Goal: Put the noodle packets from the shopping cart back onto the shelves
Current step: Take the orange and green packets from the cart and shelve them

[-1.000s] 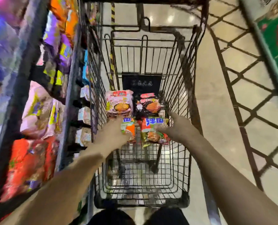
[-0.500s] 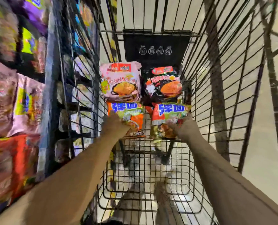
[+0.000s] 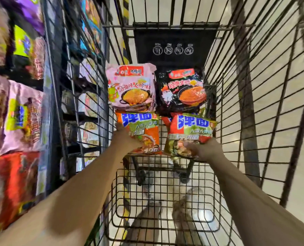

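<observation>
- Nearest the camera, two bare forearms reach down into the wire shopping cart (image 3: 254,96), whose basket floor is bare mesh on the near side; all the packets lie toward the far end.
- The right hand (image 3: 205,150) grips the near bottom edge of the right orange-and-green noodle packet (image 3: 190,132), thumb curled over its face and fingers hidden under it; the packet looks raised off the mesh at that end.
- The left hand (image 3: 125,137) holds the left orange-and-green noodle packet (image 3: 144,132) at its near left corner; its fingers are tucked out of sight, so the grip is judged rather than plainly seen.
- Both packets run lengthways away from the person, side by side and close together, each straight ahead of its own hand.
- Beyond them lie a pink noodle packet (image 3: 131,87) and a black noodle packet (image 3: 182,89), touching the far ends of the held pair and out of either hand's reach for now.
- The shelves (image 3: 23,112) stand hard against the cart's left side, so the left hand is the nearer one; the likely move is up, over the rim, then leftward.
</observation>
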Available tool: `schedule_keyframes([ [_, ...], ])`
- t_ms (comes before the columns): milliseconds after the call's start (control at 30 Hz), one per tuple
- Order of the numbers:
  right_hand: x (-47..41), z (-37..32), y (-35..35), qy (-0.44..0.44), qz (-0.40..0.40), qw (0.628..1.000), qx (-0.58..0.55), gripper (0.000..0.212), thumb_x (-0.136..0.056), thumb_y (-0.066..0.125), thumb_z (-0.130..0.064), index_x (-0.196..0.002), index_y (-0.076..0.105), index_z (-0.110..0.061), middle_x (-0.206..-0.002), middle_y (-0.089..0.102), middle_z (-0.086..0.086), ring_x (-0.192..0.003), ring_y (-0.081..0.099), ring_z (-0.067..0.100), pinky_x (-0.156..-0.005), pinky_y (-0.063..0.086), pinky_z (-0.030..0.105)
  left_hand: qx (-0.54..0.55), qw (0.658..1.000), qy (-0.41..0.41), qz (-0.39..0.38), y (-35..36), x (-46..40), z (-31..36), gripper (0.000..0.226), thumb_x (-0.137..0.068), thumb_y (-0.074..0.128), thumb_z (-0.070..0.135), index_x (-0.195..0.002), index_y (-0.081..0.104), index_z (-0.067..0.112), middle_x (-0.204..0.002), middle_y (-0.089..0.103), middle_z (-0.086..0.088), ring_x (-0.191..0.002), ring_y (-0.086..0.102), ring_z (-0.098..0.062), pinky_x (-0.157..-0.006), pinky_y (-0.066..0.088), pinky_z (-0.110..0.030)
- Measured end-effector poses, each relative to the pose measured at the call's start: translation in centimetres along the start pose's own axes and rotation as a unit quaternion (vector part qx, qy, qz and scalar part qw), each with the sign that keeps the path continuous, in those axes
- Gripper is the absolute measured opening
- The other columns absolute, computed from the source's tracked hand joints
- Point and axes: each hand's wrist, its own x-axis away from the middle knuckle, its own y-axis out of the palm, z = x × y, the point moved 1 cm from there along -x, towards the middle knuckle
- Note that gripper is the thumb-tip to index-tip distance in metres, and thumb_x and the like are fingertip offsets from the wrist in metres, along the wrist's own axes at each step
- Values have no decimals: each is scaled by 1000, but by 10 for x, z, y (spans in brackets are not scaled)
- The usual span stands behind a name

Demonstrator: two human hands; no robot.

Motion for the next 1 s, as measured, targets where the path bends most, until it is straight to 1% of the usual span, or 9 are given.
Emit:
schedule_keyframes([
  [100, 44, -32, -12, -15, 8, 1000, 5, 128, -23, 80, -90, -131, 59, -24, -123, 69, 3, -116, 65, 30, -100, 54, 46, -21, 999, 20, 31, 1, 2, -3, 142, -46, 100, 45, -157, 19, 9, -156, 37, -15, -145, 34, -35, -118, 35, -51],
  [200, 76, -58, -17, -31, 34, 999, -14, 105, -56, 96, -52, -140, 45, -14, -133, 55, 14, -129, 50, 36, -110, 44, 46, -44, 998, 22, 33, 1, 10, -1, 130, -52, 99, 45, -155, 26, 12, -152, 35, -15, -145, 27, -35, -119, 30, -48],
  [267, 78, -60, -16, -52, 15, 996, -64, 93, -61, 98, -34, -134, 44, -15, -126, 61, 8, -120, 59, 31, -105, 50, 46, -38, 998, 31, 43, 1, 11, 1, 116, -52, 97, 47, -147, 39, 15, -145, 42, -14, -140, 33, -34, -116, 34, -45],
  [333, 74, -60, -14, -60, 0, 995, -83, 85, -62, 97, -33, -128, 45, -19, -118, 67, 0, -108, 67, 26, -98, 55, 48, 5, 999, 10, 44, -2, 12, 1, 103, -53, 98, 43, -139, 48, 16, -139, 47, -14, -137, 39, -32, -113, 38, -44],
  [433, 62, -56, -12, -78, -17, 995, -61, 80, -59, 90, -53, -126, 55, -28, -113, 73, -4, -102, 70, 23, -94, 57, 47, 87, 996, -19, 10, -3, 9, 1, 79, -53, 100, 32, -119, 57, 27, -135, 54, -9, -131, 51, -28, -113, 42, -43],
  [533, 62, -59, -13, -93, -36, 993, -59, 68, -72, 88, -41, -129, 56, -22, -115, 72, 0, -100, 70, 23, -88, 57, 38, 137, 990, -6, -41, -1, 10, 0, 55, -60, 98, 17, -96, 60, 35, -123, 71, -2, -116, 65, -23, -106, 50, -47],
  [600, 63, -59, -11, -90, -50, 993, -61, 60, -81, 86, -30, -130, 53, -17, -116, 71, 4, -99, 69, 22, -83, 56, 34, 150, 988, 14, -44, 0, 12, -2, 56, -65, 95, 13, -103, 60, 35, -122, 71, 1, -115, 66, -21, -104, 51, -45],
  [767, 78, -56, -13, -125, -19, 991, -38, 72, -80, 84, -43, -138, 46, -22, -119, 69, -2, -106, 67, 23, -98, 54, 43, 171, 984, 50, -3, 0, 23, -3, 79, -69, 94, 20, -134, 51, 23, -130, 66, 1, -121, 61, -22, -107, 48, -48],
  [1000, 110, -68, -54, -170, 12, 985, 6, 57, -84, 81, -40, -128, 50, -21, -111, 68, 0, -103, 66, 30, -91, 53, 42, 173, 978, 102, 63, -12, 65, 13, 73, -75, 89, 18, -135, 49, 14, -117, 59, 5, -106, 55, -14, -90, 41, -27],
])
